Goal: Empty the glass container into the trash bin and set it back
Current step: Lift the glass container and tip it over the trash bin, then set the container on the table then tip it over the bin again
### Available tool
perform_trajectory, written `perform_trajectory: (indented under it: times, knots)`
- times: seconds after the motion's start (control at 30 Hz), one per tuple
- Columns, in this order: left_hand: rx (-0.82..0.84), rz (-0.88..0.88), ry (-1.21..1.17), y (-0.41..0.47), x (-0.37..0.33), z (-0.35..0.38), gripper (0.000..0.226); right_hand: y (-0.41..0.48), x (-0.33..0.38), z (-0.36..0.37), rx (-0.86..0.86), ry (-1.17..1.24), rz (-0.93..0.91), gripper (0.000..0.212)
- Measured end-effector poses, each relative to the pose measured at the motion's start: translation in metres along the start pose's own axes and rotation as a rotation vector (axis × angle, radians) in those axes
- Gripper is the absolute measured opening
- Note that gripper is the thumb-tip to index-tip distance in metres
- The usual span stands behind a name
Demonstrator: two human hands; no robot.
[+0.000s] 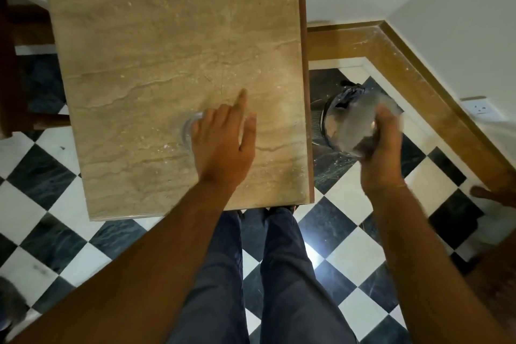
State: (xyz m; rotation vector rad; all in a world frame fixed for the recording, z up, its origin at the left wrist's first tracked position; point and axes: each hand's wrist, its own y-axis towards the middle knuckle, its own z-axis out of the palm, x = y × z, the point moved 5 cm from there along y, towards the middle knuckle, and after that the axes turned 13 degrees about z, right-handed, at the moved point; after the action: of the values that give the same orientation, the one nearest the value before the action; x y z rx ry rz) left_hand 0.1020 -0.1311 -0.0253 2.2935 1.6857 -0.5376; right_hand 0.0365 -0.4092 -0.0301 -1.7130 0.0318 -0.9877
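My right hand [381, 145] grips a clear glass container [360, 123], blurred, held over the trash bin [329, 114] that stands on the floor just right of the table. The bin has a metal rim and a dark liner, and the container hides most of it. My left hand [223, 137] rests on the beige marble table [167, 50] with its fingers spread, lying on a clear round lid [188, 128] whose left edge shows. What is inside the container cannot be made out.
The table sits against the white wall. Checkered black and white floor tiles surround it. A wooden skirting runs along the right wall, with a wall socket [477, 107]. A dark wooden chair [16, 70] stands at the left. My legs are at the table's near edge.
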Motion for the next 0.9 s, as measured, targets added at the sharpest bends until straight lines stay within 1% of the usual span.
perform_trajectory:
  times: [0.07,0.1,0.13,0.17,0.2,0.23,0.27,0.3,0.37,0.43,0.53,0.6,0.67,0.7,0.8,0.83,0.9]
  knots:
    - [-0.018,-0.049,0.069,-0.007,0.019,-0.002,0.059,-0.001,0.016,-0.019,-0.297,-0.165,-0.349,0.081]
    - [-0.026,-0.064,0.094,-0.011,0.027,-0.003,0.059,0.005,0.017,-0.024,-0.401,-0.254,-0.492,0.083]
    - [-0.031,-0.076,0.119,-0.015,0.034,-0.003,0.060,0.017,0.015,-0.026,-0.458,-0.351,-0.565,0.088]
    - [-0.035,-0.081,0.145,-0.018,0.039,-0.002,0.061,0.036,0.007,-0.023,-0.481,-0.430,-0.502,0.097]
    - [-0.037,-0.080,0.160,-0.022,0.043,-0.001,0.062,0.052,-0.001,-0.018,-0.486,-0.493,-0.369,0.105]
    - [-0.039,-0.069,0.170,-0.025,0.046,-0.001,0.063,0.066,-0.010,-0.016,-0.511,-0.553,-0.257,0.109]
    - [-0.038,-0.062,0.178,-0.028,0.047,0.000,0.064,0.076,-0.016,-0.015,-0.525,-0.611,-0.195,0.109]
    - [-0.038,-0.065,0.183,-0.031,0.050,0.000,0.064,0.085,-0.018,-0.016,-0.531,-0.675,-0.204,0.106]
    - [-0.036,-0.084,0.182,-0.035,0.055,0.002,0.061,0.089,-0.006,-0.014,-0.559,-0.735,-0.301,0.102]
    - [-0.031,-0.116,0.170,-0.039,0.058,0.004,0.061,0.088,0.008,-0.017,-0.596,-0.715,-0.380,0.101]
    - [-0.012,-0.126,0.154,-0.043,0.058,0.009,0.057,0.085,0.008,-0.020,-0.617,-0.702,-0.432,0.100]
    - [-0.011,-0.137,0.147,-0.043,0.058,0.010,0.057,0.090,-0.004,-0.023,-0.575,-0.708,-0.362,0.104]
    - [-0.013,-0.140,0.153,-0.045,0.058,0.009,0.056,0.094,-0.010,-0.026,-0.561,-0.689,-0.224,0.109]
    - [-0.017,-0.144,0.153,-0.045,0.058,0.009,0.056,0.094,-0.008,-0.026,-0.573,-0.679,-0.224,0.108]
    - [-0.024,-0.162,0.166,-0.045,0.064,0.011,0.056,0.095,0.001,-0.021,-0.602,-0.703,-0.370,0.101]
    - [-0.024,-0.176,0.176,-0.045,0.066,0.012,0.056,0.099,-0.002,-0.019,-0.574,-0.706,-0.341,0.103]
    - [-0.004,-0.181,0.177,-0.049,0.068,0.013,0.056,0.103,-0.020,-0.025,-0.543,-0.694,-0.149,0.110]
